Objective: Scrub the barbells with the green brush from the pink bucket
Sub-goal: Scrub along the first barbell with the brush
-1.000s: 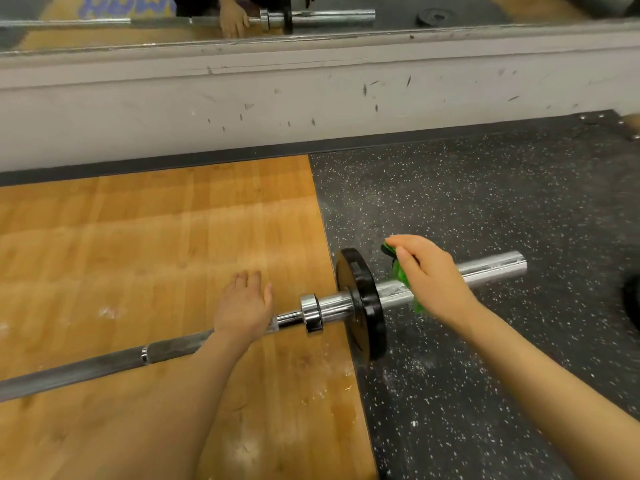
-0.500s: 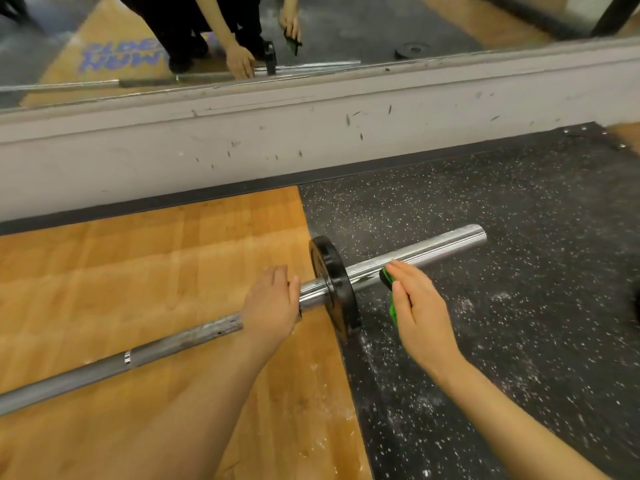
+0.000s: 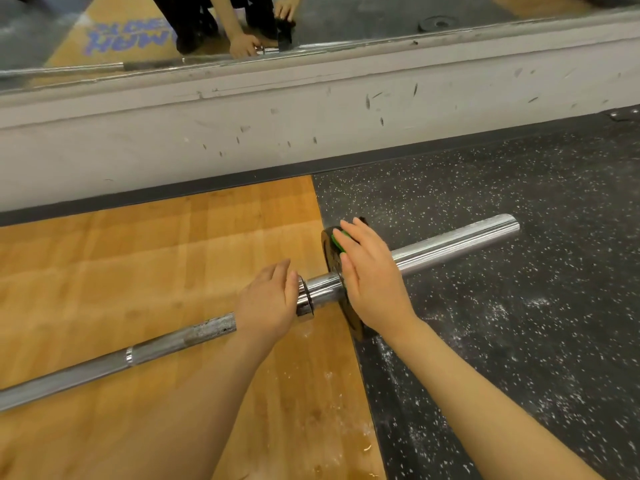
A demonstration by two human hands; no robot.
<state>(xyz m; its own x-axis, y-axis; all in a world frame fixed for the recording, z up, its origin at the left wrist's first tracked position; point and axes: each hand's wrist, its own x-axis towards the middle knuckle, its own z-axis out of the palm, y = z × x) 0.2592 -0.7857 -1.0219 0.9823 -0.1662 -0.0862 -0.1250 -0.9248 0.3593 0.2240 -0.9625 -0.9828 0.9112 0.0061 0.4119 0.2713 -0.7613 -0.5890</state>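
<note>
The left hand (image 3: 268, 303) wraps the barbell (image 3: 180, 336) beside its collar. The right hand (image 3: 372, 278) pins the green brush (image 3: 337, 241) flat against the black plate (image 3: 329, 251); its fingers look extended, though the exact hold is partly hidden.

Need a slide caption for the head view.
Left hand steadies the barbell; right hand presses the green brush against its black plate.

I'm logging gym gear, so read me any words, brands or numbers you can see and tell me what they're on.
Blue lettering on the platform reflected in the mirror: mirrored and partly cut off, not readable.
Barbell, black plate, green brush: no markings visible.
</note>
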